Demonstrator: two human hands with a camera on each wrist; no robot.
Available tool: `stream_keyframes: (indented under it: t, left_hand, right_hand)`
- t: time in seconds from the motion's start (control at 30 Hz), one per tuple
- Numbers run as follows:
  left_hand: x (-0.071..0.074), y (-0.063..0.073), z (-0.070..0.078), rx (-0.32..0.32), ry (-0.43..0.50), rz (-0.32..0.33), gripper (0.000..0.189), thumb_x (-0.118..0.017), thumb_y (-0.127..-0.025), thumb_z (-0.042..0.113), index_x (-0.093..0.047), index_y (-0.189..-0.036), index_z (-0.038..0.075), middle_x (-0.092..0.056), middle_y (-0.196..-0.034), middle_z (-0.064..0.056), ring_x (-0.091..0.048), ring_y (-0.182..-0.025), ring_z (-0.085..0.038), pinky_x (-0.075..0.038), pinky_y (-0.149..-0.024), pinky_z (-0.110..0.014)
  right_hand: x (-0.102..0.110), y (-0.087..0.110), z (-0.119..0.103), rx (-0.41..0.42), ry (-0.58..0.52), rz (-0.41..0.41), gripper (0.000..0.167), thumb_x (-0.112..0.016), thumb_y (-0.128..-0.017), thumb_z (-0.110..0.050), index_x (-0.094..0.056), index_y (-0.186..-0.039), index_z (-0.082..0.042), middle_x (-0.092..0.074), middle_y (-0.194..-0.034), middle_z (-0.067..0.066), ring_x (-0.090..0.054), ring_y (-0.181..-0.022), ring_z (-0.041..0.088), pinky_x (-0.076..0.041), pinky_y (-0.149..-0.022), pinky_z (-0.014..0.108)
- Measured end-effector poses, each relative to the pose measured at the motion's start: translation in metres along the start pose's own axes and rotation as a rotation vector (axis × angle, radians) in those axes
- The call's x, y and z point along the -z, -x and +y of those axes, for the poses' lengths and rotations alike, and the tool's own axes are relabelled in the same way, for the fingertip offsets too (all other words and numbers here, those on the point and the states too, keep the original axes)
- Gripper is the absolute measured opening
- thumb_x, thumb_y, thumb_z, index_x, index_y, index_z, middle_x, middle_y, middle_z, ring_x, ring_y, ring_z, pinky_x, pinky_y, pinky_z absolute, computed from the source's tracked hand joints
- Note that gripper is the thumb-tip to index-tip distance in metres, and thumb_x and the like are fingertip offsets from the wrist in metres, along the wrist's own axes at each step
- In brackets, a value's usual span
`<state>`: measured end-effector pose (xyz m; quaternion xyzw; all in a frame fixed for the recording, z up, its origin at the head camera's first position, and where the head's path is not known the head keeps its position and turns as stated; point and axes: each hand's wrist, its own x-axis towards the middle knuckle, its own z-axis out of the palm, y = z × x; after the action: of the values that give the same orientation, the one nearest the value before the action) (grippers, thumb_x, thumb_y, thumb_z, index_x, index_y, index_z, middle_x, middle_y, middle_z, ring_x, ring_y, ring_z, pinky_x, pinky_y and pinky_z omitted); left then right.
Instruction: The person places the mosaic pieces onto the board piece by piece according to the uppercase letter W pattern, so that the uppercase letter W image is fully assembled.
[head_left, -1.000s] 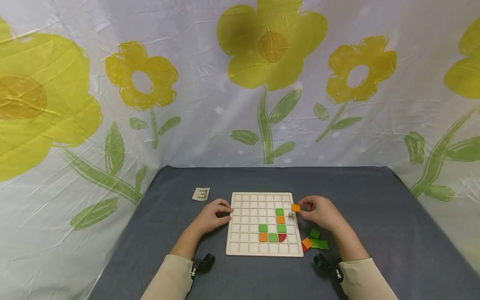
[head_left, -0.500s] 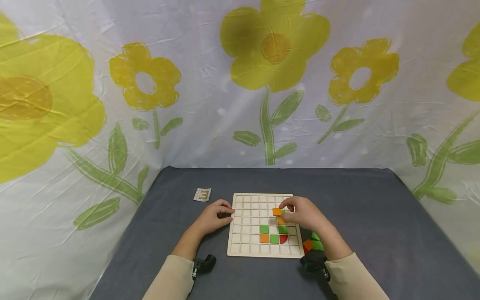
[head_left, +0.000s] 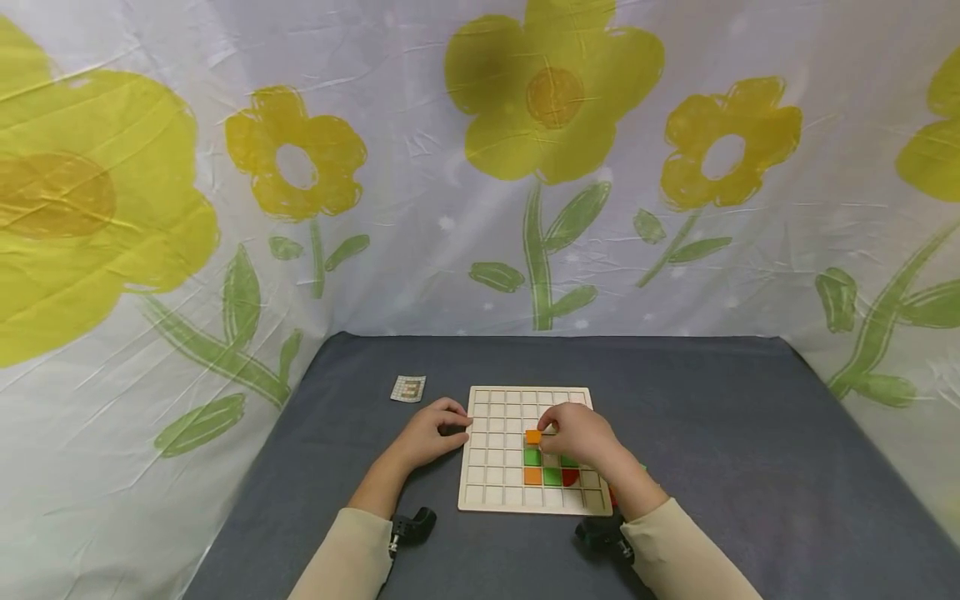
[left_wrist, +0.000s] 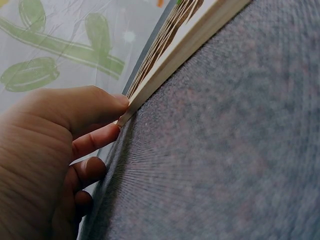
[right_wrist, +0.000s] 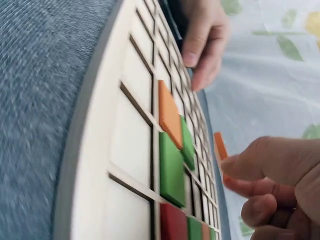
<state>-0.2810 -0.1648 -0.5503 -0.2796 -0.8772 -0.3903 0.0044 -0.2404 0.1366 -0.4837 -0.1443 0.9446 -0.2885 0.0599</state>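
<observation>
A pale wooden grid board (head_left: 495,497) lies on the dark cloth. My left hand (head_left: 427,435) holds its left edge between thumb and fingers; the left wrist view shows the thumb (left_wrist: 112,102) on the rim. Over the board, my right hand (head_left: 581,433) pinches an orange square tile (head_left: 532,437) between thumb and forefinger, and in the right wrist view the tile (right_wrist: 220,146) is raised off the grid. Just nearer me sits a green tile (head_left: 532,457), then another orange tile (head_left: 532,476), a green one (head_left: 552,477) and a red rounded tile (head_left: 570,477). My right hand covers the tiles behind it.
A small printed pattern card (head_left: 408,388) lies beyond the board's left side. Loose tiles right of the board are mostly hidden by my right forearm (head_left: 637,487). A flower-printed curtain (head_left: 420,275) stands behind the table's far edge.
My right hand has carried the orange tile leftward from the board's right edge to a spot just above the green tile in the grid. The left hand has stayed at the board's left edge.
</observation>
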Motion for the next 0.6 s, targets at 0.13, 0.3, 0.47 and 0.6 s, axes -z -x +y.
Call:
stream_keyframes:
  t: [0.13,0.3,0.47,0.6]
  left_hand:
    - [-0.0008,-0.0005,-0.0010,0.002,0.001,0.000,0.024,-0.078,-0.093,0.013,-0.079,-0.116,0.009,-0.061,-0.116,0.004,-0.059,-0.095,-0.014,-0.051,-0.084,-0.037]
    - [-0.0015,-0.0009,-0.0010,0.008,0.003,-0.001,0.024,-0.078,-0.093,0.013,-0.079,-0.116,0.009,-0.061,-0.116,0.004,-0.058,-0.092,-0.013,-0.050,-0.083,-0.035]
    - [-0.0012,-0.0007,-0.0016,-0.004,0.015,0.010,0.023,-0.078,-0.092,0.011,-0.079,-0.115,0.008,-0.061,-0.115,0.003,-0.058,-0.092,-0.014,-0.051,-0.082,-0.036]
    - [-0.0004,-0.0008,-0.0029,0.008,0.018,0.002,0.024,-0.078,-0.092,0.012,-0.079,-0.116,0.009,-0.061,-0.115,0.004,-0.059,-0.094,-0.014,-0.051,-0.084,-0.036]
  right_hand:
    - [-0.0067,-0.0041,-0.0017,-0.038,0.059,-0.008,0.014,-0.077,-0.083,-0.014,-0.079,-0.097,-0.015,-0.065,-0.084,-0.003,-0.045,-0.064,0.015,-0.037,-0.059,0.034]
    - [-0.0106,-0.0068,-0.0018,-0.060,0.100,-0.014,0.016,-0.075,-0.082,-0.011,-0.080,-0.097,-0.016,-0.071,-0.094,0.000,-0.051,-0.070,0.016,-0.045,-0.064,0.036]
    - [-0.0097,-0.0067,-0.0024,-0.038,0.099,-0.006,0.014,-0.077,-0.083,-0.012,-0.080,-0.096,-0.016,-0.072,-0.098,0.000,-0.055,-0.074,0.016,-0.049,-0.068,0.039]
    - [-0.0078,-0.0063,-0.0036,-0.029,0.094,-0.004,0.011,-0.078,-0.085,-0.013,-0.080,-0.095,-0.017,-0.072,-0.098,-0.001,-0.058,-0.076,0.016,-0.051,-0.069,0.040]
